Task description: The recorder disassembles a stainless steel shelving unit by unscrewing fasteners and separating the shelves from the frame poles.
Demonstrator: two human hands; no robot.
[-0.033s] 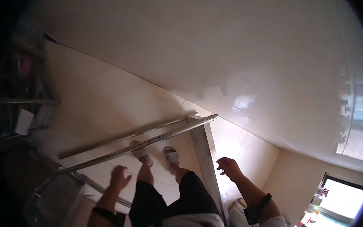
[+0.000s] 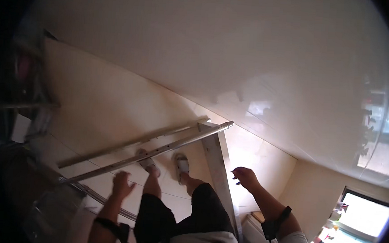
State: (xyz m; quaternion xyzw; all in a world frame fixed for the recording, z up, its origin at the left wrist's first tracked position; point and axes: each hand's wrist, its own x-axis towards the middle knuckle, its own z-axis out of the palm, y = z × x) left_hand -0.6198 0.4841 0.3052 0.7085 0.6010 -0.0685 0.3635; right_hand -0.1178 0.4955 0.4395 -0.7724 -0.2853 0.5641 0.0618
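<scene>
A metal frame made of two long tubes, an upper tube (image 2: pixel 157 151) and a thinner tube (image 2: pixel 108 154) behind it, stands over my feet. Its right end meets a flat, pale grey beam (image 2: pixel 217 156) that slants toward me. My left hand (image 2: pixel 121 185) hovers below the upper tube, thumb out and fingers loosely apart, apparently touching nothing. My right hand (image 2: pixel 246 177) is in the air right of the beam. Its fingers curl loosely with a gap between their tips. Small dark spots at those fingertips are too small to make out.
My slippered feet stand on the tiled floor (image 2: pixel 93 97) beneath the tubes. A glossy pale wall (image 2: pixel 217 47) rises ahead. Dim, cluttered shelving (image 2: pixel 26 104) stands at the left; another metal bar (image 2: pixel 103 200) lies near my left forearm. A bright window (image 2: pixel 362 212) is at the right.
My left hand has shifted a little left and upward. My right hand and the frame look nearly unmoved, with the view shifted slightly.
</scene>
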